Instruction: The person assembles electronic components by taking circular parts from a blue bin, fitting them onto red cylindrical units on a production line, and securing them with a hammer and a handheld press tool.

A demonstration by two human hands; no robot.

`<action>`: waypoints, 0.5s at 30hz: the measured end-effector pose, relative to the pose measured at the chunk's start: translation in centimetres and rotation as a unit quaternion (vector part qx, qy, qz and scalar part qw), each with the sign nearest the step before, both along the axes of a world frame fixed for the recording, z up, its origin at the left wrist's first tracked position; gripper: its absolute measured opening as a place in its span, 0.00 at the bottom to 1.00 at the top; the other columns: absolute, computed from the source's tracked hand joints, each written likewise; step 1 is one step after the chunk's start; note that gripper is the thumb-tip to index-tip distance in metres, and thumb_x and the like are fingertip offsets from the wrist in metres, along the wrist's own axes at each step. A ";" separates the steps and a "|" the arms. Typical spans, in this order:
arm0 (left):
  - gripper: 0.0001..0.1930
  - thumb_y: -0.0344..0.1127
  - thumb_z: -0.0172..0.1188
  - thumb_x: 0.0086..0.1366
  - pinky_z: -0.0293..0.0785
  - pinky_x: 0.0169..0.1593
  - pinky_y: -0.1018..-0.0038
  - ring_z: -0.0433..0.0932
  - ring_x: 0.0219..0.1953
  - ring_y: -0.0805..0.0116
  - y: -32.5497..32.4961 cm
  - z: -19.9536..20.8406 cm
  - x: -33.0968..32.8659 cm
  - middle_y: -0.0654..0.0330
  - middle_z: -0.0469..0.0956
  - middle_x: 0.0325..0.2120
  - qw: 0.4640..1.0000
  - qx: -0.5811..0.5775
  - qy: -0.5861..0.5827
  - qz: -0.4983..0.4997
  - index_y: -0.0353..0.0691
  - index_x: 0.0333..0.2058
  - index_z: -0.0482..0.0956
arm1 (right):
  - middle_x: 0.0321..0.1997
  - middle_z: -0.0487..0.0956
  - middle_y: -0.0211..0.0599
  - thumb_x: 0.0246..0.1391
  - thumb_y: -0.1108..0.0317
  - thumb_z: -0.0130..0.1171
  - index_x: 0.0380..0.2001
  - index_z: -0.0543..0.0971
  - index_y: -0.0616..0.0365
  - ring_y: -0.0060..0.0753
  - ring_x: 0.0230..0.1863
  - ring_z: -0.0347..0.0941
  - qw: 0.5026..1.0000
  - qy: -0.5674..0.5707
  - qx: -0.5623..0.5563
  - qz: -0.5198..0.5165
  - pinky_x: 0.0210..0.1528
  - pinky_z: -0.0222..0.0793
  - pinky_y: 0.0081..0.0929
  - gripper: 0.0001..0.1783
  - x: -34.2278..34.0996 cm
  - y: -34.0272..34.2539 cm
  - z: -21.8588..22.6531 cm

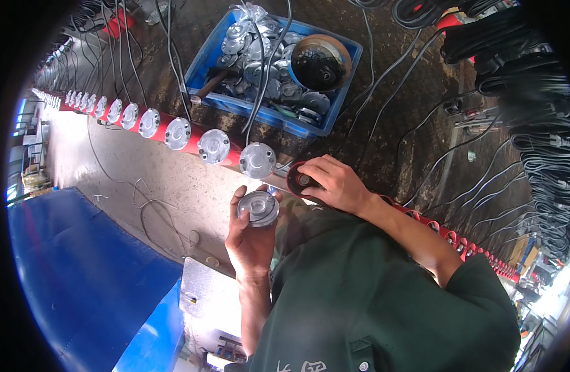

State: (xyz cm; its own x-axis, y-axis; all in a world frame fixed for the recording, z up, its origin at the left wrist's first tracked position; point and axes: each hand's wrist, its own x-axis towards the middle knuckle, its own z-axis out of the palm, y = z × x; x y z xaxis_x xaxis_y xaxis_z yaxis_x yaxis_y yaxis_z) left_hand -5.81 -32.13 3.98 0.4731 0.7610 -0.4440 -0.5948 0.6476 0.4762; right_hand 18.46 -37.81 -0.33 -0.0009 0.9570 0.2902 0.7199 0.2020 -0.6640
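Note:
My left hand (249, 242) holds a round silver metal end cap (259, 208) from below, thumb and fingers around its edge, its face turned up. To its right, my right hand (339, 186) is at the open end of a red tube (292, 180), with thumb and fingertips curled in over the rim. A dark round part shows inside that opening; whether the fingertips pinch something there is hidden. Just beyond my left hand, the nearest tube in the row carries a silver cap (258, 160) with small dark screws.
A row of capped red tubes (195, 139) runs far left; open-ended red tubes (452, 237) continue right. On the dark bench sits a blue crate (220, 106) of metal caps, a hammer (213, 84) and a round tub (341, 56). Black cables (542, 149) hang coiled at right.

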 end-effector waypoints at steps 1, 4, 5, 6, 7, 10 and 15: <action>0.30 0.39 0.60 0.70 0.73 0.65 0.43 0.73 0.66 0.32 0.1 0.1 -0.1 0.39 0.71 0.66 1.000 0.003 0.001 0.000 0.44 0.69 0.67 | 0.49 0.83 0.39 0.46 0.64 0.78 0.50 0.82 0.59 0.47 0.48 0.81 1.000 0.001 0.001 0.001 0.52 0.79 0.38 0.27 -0.1 0.1 0.3; 0.30 0.41 0.60 0.70 0.73 0.66 0.43 0.73 0.66 0.32 0.0 0.5 0.5 0.39 0.71 0.67 1.000 -0.022 0.000 -0.014 0.44 0.69 0.67 | 0.50 0.82 0.39 0.46 0.59 0.78 0.51 0.82 0.59 0.48 0.48 0.80 0.999 0.011 0.014 -0.040 0.53 0.79 0.39 0.29 -0.1 -0.1 1.6; 0.31 0.42 0.59 0.71 0.72 0.66 0.43 0.73 0.65 0.31 -0.2 0.3 0.6 0.39 0.71 0.67 1.000 -0.015 -0.002 -0.018 0.43 0.70 0.67 | 0.51 0.82 0.39 0.44 0.58 0.80 0.51 0.82 0.58 0.46 0.48 0.80 0.999 -0.003 0.033 -0.033 0.52 0.80 0.39 0.31 -0.3 -0.2 2.7; 0.30 0.43 0.58 0.72 0.69 0.68 0.44 0.73 0.65 0.31 -0.5 0.1 0.8 0.39 0.71 0.67 1.000 -0.021 -0.005 -0.022 0.41 0.69 0.67 | 0.51 0.83 0.39 0.42 0.58 0.82 0.51 0.82 0.58 0.45 0.48 0.81 0.998 -0.019 0.050 -0.029 0.51 0.81 0.38 0.32 -0.4 -0.4 3.6; 0.29 0.42 0.57 0.73 0.68 0.69 0.44 0.73 0.66 0.33 -0.8 -0.4 0.8 0.40 0.71 0.67 0.999 -0.028 -0.003 -0.025 0.40 0.69 0.67 | 0.51 0.83 0.37 0.43 0.56 0.81 0.51 0.83 0.57 0.43 0.47 0.81 0.997 -0.036 0.064 -0.010 0.50 0.81 0.37 0.31 -0.7 -0.4 4.2; 0.27 0.42 0.54 0.75 0.66 0.70 0.45 0.70 0.70 0.45 -1.8 -1.0 0.8 0.43 0.75 0.64 0.996 -0.077 0.001 -0.048 0.39 0.68 0.69 | 0.52 0.83 0.35 0.45 0.57 0.79 0.51 0.84 0.54 0.41 0.48 0.80 0.997 -0.045 0.038 0.058 0.52 0.80 0.37 0.30 -1.4 -0.8 3.6; 0.38 0.31 0.57 0.66 0.69 0.70 0.43 0.68 0.70 0.46 -1.5 1.1 1.9 0.46 0.66 0.68 0.990 -0.062 -0.011 -0.124 0.41 0.74 0.57 | 0.50 0.83 0.36 0.54 0.59 0.78 0.54 0.83 0.57 0.36 0.47 0.80 0.986 0.161 -0.033 0.001 0.49 0.78 0.32 0.26 -1.4 -2.4 4.6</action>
